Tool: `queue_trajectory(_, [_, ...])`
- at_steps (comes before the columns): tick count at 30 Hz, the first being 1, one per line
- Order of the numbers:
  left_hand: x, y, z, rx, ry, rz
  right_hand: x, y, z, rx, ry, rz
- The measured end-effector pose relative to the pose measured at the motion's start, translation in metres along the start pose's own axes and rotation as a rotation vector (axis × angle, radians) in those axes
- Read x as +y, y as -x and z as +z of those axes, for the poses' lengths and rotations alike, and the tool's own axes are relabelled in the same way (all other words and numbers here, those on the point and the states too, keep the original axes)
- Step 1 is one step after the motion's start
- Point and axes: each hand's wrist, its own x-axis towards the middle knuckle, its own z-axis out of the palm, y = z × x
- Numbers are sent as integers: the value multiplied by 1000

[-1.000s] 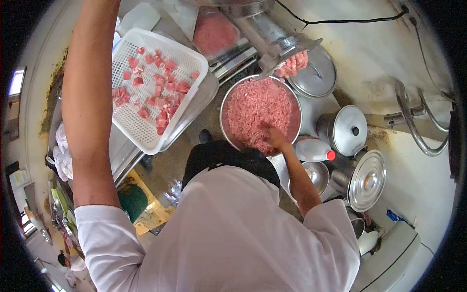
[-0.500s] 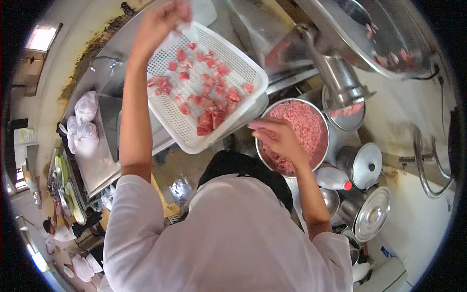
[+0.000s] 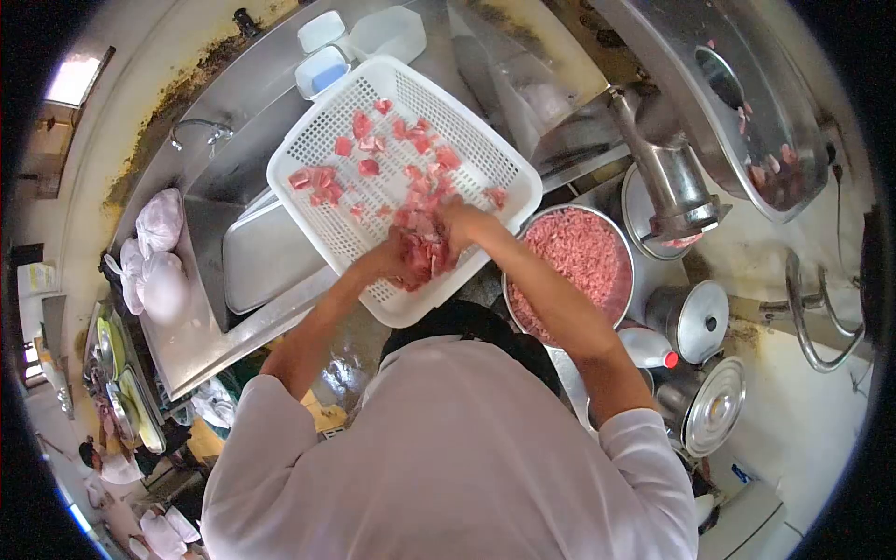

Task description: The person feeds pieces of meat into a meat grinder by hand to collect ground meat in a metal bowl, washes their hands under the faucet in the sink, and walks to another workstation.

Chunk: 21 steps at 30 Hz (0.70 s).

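Observation:
A white perforated plastic basket [image 3: 317,233] stands in front of me with red meat chunks [image 3: 420,191] scattered over its bottom. Down in its near end, my left hand [image 3: 385,263] and my right hand [image 3: 459,224] close in from both sides on a pile of meat chunks [image 3: 425,252]. The fingers curl round the meat, and their tips are partly hidden and slightly blurred. Just right of the basket, under my right forearm, a round metal pot [image 3: 632,271] holds ground meat [image 3: 574,257].
A meat grinder [image 3: 667,177] with a steel feed tray [image 3: 775,121] stands at the right. Behind the basket are plastic containers [image 3: 383,35]. A metal sink [image 3: 210,243] and tied plastic bags [image 3: 154,247] lie left. Lidded pots [image 3: 705,313] and a red-capped bottle [image 3: 644,347] stand right.
My left hand has come down from above the basket's far left side to the meat at its near end. My right hand has moved left from over the pot into the basket.

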Motion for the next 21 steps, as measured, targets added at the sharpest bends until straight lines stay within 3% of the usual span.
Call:
queue_trajectory(3, [31, 8, 23, 211, 271, -76, 2, -9, 21, 143, -52, -48])
queue_trajectory(4, [7, -12, 25, 212, 268, -73, 1, -6, 17, 147, -51, -47])
queue_trajectory(6, [-45, -55, 27, 307, 569, 152, -2, 2, 6, 203, -165, -74])
queue_trajectory(7, [-27, -51, 27, 308, 562, 159, 3, -4, 7, 212, -162, -73])
queue_trajectory(9, [24, -34, 30, 307, 838, -50, 17, -22, 9, 85, -463, -82])
queue_trajectory(10, [24, -35, 29, 308, 832, -41, 18, -23, 5, 45, -561, -83])
queue_trajectory(12, [25, -36, 23, 137, 990, 171, 21, -25, -5, 58, -668, -109])
queue_trajectory(13, [30, -33, 23, 134, 982, 182, 19, -22, -10, 70, -662, -109])
queue_trajectory(15, [44, -12, 28, 195, 979, 270, 3, -7, -23, 225, -572, -406])
queue_trajectory(18, [73, 35, 15, 219, 987, 424, -53, 52, -70, 392, -436, -258])
queue_trajectory(21, [144, 110, -7, 313, 671, 562, -101, 115, -118, 693, -465, -407])
